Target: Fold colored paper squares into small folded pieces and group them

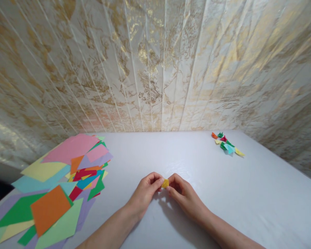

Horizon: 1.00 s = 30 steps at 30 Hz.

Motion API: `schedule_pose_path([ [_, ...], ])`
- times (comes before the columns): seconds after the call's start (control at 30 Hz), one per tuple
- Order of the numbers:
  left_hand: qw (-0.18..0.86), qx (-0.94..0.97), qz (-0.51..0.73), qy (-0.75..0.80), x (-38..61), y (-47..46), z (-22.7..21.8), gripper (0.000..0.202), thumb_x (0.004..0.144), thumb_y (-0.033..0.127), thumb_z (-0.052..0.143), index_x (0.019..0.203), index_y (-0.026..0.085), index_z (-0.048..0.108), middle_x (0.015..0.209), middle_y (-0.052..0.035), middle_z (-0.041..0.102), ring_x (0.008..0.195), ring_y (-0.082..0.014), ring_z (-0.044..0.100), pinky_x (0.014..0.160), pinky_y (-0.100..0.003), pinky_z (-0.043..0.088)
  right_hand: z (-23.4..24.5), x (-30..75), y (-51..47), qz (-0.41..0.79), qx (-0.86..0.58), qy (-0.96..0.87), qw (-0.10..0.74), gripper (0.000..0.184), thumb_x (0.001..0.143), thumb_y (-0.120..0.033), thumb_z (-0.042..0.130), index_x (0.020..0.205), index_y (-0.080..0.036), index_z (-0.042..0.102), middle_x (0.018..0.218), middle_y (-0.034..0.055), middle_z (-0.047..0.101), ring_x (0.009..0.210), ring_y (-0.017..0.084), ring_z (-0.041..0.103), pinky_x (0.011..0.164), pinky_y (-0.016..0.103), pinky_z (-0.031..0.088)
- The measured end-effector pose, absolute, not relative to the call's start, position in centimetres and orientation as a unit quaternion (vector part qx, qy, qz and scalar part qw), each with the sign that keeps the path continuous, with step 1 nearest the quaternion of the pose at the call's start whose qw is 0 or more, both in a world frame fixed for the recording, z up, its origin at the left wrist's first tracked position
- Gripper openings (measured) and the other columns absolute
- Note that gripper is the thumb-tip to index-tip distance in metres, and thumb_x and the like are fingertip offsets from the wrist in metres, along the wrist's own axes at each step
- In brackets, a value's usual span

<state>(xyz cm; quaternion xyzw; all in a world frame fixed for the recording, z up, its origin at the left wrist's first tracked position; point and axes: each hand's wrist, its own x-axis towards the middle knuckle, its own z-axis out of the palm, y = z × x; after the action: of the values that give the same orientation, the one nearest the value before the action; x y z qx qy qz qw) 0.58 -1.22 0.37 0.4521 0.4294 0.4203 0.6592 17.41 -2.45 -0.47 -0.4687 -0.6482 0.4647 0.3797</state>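
A small folded piece of yellow paper (165, 183) is held just above the table, between my two hands. My left hand (148, 186) pinches its left side between thumb and fingers. On the other side, my right hand (180, 188) grips the paper's right edge with thumb and forefinger. The fold lines are too small to make out, and my fingertips cover part of the paper's edges.
Many loose sheets of coloured paper, with an orange sheet (50, 209) on top, spread over the table's left side. Several small folded paper figures (229, 148) lie at the back right. Behind the white table (134, 152) hangs a gold-patterned curtain (150, 69).
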Motion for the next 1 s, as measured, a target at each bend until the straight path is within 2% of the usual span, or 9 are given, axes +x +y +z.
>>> schedule_pose_path([
  [0.27,0.584,0.547,0.376,0.467,0.82,-1.37,-0.09,0.021,0.081,0.037,0.063,0.077,0.017,0.058,0.064,0.0040,0.051,0.062,-0.0117,0.046,0.060,-0.024,0.035,-0.68,17.73,-2.27,0.441,-0.486,-0.636,0.406,0.032,0.093,-0.048,0.052,0.077,-0.020,0.051,0.070,-0.0014,0.052,0.065,0.014,0.046,0.061,0.025,0.037],
  [0.57,0.587,0.551,0.396,0.441,1.10,-1.59,-0.26,0.013,0.079,0.029,0.062,0.080,0.017,0.058,0.069,0.0030,0.055,0.064,-0.0119,0.051,0.063,-0.024,0.040,-0.80,18.02,-2.19,0.460,-0.480,-0.630,0.401,0.029,0.090,-0.046,0.057,0.079,-0.018,0.055,0.066,-0.0033,0.049,0.062,0.012,0.043,0.058,0.024,0.034],
  [0.8,0.593,0.548,0.382,0.450,1.05,-1.71,0.27,0.011,0.078,0.028,0.062,0.076,0.018,0.058,0.063,0.0037,0.055,0.061,-0.0118,0.051,0.062,-0.024,0.040,-0.04,18.26,-1.89,0.497,-0.481,-0.613,0.383,0.035,0.090,-0.050,0.054,0.075,-0.018,0.055,0.061,-0.0036,0.050,0.059,0.012,0.043,0.058,0.024,0.033],
  [1.0,0.607,0.523,0.408,0.438,1.15,-1.64,0.13,0.018,0.078,0.035,0.064,0.081,0.018,0.060,0.072,0.0013,0.061,0.063,-0.0118,0.055,0.065,-0.025,0.044,-0.21,17.65,-2.56,0.478,-0.467,-0.627,0.401,0.022,0.090,-0.042,0.057,0.084,-0.021,0.054,0.068,-0.0018,0.058,0.063,0.014,0.052,0.060,0.025,0.038],
])
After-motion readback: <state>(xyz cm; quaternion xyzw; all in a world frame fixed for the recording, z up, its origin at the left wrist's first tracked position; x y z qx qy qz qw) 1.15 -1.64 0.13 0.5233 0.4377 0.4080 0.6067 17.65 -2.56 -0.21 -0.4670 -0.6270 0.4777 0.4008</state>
